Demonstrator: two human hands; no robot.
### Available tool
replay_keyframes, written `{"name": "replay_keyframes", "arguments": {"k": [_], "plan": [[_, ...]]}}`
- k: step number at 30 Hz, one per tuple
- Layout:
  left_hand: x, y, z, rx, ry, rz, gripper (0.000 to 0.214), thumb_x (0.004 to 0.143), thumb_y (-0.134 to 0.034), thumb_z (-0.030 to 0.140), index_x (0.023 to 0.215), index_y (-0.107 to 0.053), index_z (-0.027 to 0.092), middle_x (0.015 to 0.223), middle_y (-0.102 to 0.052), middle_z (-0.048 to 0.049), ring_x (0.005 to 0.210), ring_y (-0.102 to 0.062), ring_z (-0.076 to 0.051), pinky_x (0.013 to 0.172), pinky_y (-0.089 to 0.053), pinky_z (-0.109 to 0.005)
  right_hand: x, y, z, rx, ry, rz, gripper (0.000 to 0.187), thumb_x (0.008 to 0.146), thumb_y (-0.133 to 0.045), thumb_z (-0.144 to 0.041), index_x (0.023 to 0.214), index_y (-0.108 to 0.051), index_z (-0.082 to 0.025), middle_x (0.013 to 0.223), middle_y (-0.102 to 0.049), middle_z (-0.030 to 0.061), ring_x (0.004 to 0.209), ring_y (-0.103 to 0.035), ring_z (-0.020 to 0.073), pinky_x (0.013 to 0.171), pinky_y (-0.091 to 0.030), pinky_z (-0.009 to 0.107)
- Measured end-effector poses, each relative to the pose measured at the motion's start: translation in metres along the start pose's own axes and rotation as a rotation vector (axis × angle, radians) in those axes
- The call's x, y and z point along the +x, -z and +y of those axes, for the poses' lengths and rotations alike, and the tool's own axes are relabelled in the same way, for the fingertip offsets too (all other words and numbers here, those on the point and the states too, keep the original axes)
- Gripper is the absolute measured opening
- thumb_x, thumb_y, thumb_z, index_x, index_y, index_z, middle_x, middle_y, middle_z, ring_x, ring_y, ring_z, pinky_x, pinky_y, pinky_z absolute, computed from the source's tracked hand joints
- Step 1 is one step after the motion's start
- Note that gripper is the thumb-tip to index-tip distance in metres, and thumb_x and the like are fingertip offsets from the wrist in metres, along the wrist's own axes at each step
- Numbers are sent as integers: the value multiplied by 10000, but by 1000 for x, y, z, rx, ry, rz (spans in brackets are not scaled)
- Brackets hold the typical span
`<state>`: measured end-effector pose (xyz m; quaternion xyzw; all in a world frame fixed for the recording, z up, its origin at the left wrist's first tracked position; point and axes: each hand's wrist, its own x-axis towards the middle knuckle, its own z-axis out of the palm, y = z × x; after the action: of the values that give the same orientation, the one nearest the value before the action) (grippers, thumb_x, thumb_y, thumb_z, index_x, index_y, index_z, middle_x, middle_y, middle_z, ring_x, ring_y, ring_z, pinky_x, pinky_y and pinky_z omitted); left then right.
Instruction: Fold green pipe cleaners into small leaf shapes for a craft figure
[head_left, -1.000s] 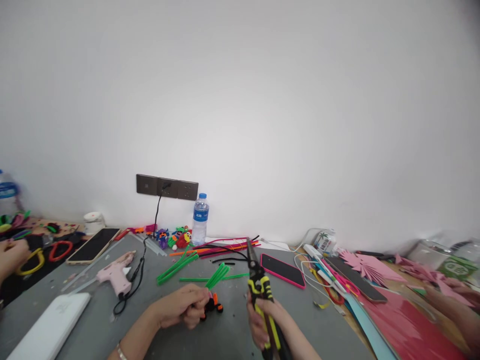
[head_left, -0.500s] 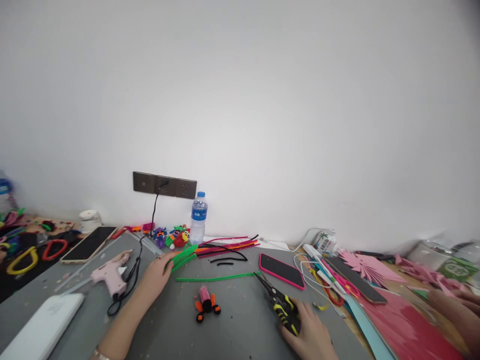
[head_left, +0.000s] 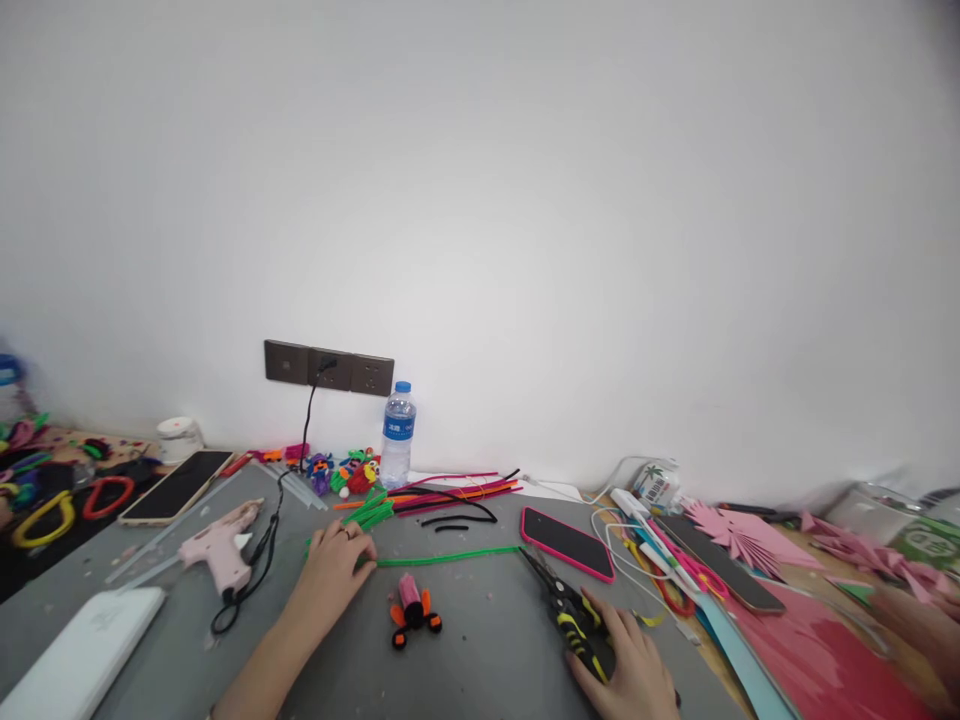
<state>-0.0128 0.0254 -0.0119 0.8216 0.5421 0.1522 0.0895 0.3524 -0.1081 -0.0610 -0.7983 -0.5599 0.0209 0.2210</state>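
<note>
My left hand (head_left: 339, 560) is closed with fingertips on the left part of a long green pipe cleaner (head_left: 450, 556) that lies across the grey mat (head_left: 480, 660). Behind that hand rests a bundle of green pipe cleaners (head_left: 375, 508). My right hand (head_left: 628, 665) is wrapped round the black and yellow handles of long-nosed pliers (head_left: 566, 610), whose tip is by the right end of the green pipe cleaner. Between my hands stands a small pink, orange and black pipe-cleaner figure (head_left: 412, 610).
A pink glue gun (head_left: 219, 555) with a cord and a white power bank (head_left: 86, 650) lie left. Behind are a water bottle (head_left: 398, 435) and red and black pipe cleaners (head_left: 457, 497). A pink-cased phone (head_left: 568, 543) lies right; another person's hand (head_left: 919, 620) is at the far right.
My left hand has left the green bundle and come down to the single green pipe cleaner. My right hand stays on the pliers, which have shifted slightly right.
</note>
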Motion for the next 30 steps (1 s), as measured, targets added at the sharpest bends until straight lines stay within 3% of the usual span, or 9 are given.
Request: {"name": "replay_keyframes", "arguments": {"k": [3, 8, 13, 17, 20, 22, 26, 30], "plan": [[-1, -1, 1, 37, 18, -6, 194, 836, -477, 143, 763, -646, 204, 880, -676, -69, 893, -568, -267, 786, -351, -386, -7, -2, -4, 4, 18, 115, 553, 762, -480, -417, 1295, -436, -281, 1157, -578, 113, 1049, -557, 360, 784, -437, 442], [3, -3, -5, -77, 51, 131, 177, 861, -407, 171, 778, -557, 218, 834, -668, -47, 839, -587, -247, 773, -366, -364, -13, -3, -6, -2, 8, 130, 560, 747, -487, -398, 1294, -433, -290, 1156, -585, 108, 992, -573, 348, 774, -435, 434], [8, 2, -12, -514, 98, 323, 167, 890, -385, 353, 785, -452, 241, 691, -567, 7, 645, -567, -207, 632, -388, -289, -9, 0, -2, 17, 2, 56, 488, 758, -492, -425, 1229, -528, -301, 1184, -584, 103, 1054, -559, 357, 815, -418, 468], [7, 8, -5, -916, 71, 352, 253, 883, -413, 467, 760, -412, 247, 652, -570, 19, 650, -564, -194, 671, -432, -284, 0, 1, 6, 85, 15, -100, 446, 772, -523, -526, 1164, -599, -327, 1245, -584, 79, 1122, -537, 362, 867, -402, 480], [5, 10, 2, -1064, 47, 357, 247, 877, -455, 481, 816, -426, 243, 652, -597, 22, 679, -581, -192, 723, -448, -291, 6, -3, 10, 141, 62, -101, 431, 779, -541, -491, 1171, -601, -321, 1282, -577, 77, 1160, -520, 360, 913, -384, 490], [4, 10, 6, -1069, 27, 320, 220, 881, -470, 455, 856, -447, 238, 659, -614, 21, 686, -590, -191, 720, -443, -285, 6, -7, 6, 188, 94, -65, 438, 778, -555, -459, 1182, -596, -293, 1267, -587, 96, 1153, -526, 361, 936, -376, 501], [0, 9, 13, -941, -39, 129, 175, 877, -509, 397, 854, -515, 224, 727, -690, -11, 684, -603, -193, 600, -387, -241, 1, -6, -23, 396, 130, 16, 473, 800, -564, -474, 1207, -577, -233, 1276, -579, 134, 1243, -452, 358, 1043, -299, 519], [-5, 11, 22, -855, -113, -12, 179, 883, -517, 370, 817, -564, 211, 794, -738, -31, 710, -613, -197, 556, -338, -224, -2, 0, -63, 716, 56, -103, 534, 797, -592, -531, 1227, -562, -215, 1341, -545, 132, 1303, -408, 324, 1096, -276, 460]]}}
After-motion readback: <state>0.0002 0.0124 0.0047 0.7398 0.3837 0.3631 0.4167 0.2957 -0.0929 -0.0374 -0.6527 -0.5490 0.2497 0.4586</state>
